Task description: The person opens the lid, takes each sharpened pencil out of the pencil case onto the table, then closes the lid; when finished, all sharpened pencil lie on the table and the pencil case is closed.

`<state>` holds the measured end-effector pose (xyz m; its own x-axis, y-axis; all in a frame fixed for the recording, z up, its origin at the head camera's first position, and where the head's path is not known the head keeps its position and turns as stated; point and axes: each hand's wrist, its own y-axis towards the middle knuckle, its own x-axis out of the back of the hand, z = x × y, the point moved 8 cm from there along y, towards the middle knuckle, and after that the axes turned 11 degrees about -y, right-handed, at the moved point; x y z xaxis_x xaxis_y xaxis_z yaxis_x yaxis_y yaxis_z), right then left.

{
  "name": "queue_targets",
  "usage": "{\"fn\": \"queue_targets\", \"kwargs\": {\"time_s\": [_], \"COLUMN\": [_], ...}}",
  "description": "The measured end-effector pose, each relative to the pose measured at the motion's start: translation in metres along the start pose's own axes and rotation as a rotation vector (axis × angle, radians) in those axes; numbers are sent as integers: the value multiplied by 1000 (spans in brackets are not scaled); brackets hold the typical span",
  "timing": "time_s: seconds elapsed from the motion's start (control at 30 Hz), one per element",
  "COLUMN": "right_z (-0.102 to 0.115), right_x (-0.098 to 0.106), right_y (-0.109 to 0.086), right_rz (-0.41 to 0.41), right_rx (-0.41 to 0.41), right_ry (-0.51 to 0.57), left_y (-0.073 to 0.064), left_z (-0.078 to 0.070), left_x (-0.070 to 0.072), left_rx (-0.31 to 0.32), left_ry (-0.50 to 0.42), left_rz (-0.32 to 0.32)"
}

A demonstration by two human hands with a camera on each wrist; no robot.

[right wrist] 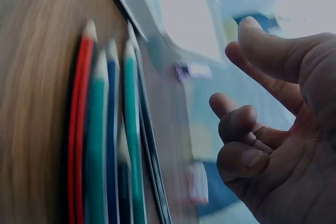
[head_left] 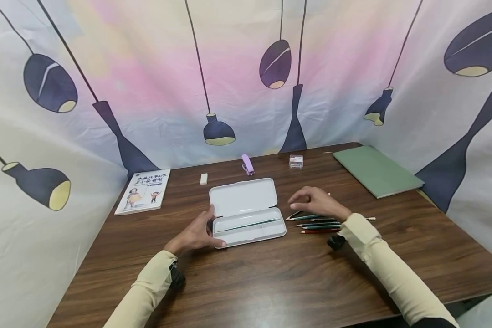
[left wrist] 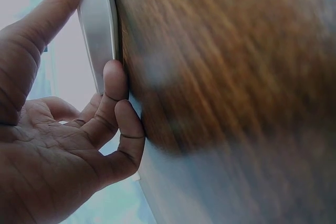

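A white pencil case lies on the table with its lid tipped back, and one green pencil rests inside it. My left hand grips the case's left end, thumb at the front corner and fingers along the side; the left wrist view shows the fingers against the case wall. Just right of the case, my right hand hovers above several loose pencils, holding nothing, fingers loosely bent. In the right wrist view a red pencil and a green pencil lie below that hand.
A white eraser, a purple stapler and a small clear box stand along the back. A picture book lies at the far left, a green folder at the back right. Printed cloth hangs behind the table.
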<state>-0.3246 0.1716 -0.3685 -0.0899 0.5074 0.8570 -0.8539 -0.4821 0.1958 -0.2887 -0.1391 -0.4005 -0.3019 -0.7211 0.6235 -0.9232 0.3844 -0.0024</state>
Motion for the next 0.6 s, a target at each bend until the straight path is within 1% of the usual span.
{"fn": "queue_targets", "kwargs": {"time_s": [0.13, 0.27, 0.33, 0.5, 0.6], "right_z": [15, 21, 24, 27, 28], "right_x": [-24, -41, -49, -59, -61], "right_y": [18, 26, 28, 31, 32], "right_rz": [67, 110, 124, 143, 141], "right_rx": [55, 72, 87, 80, 75], "right_ry": [0, 0, -24, -88, -94], "left_y": [1, 1, 1, 0, 1], "left_z": [0, -1, -1, -2, -3], "left_x": [-1, -4, -4, -3, -1], "left_rx": [-1, 0, 5, 9, 0], "left_ry": [-3, 7, 8, 12, 13], "left_rz": [0, 12, 18, 16, 9]}}
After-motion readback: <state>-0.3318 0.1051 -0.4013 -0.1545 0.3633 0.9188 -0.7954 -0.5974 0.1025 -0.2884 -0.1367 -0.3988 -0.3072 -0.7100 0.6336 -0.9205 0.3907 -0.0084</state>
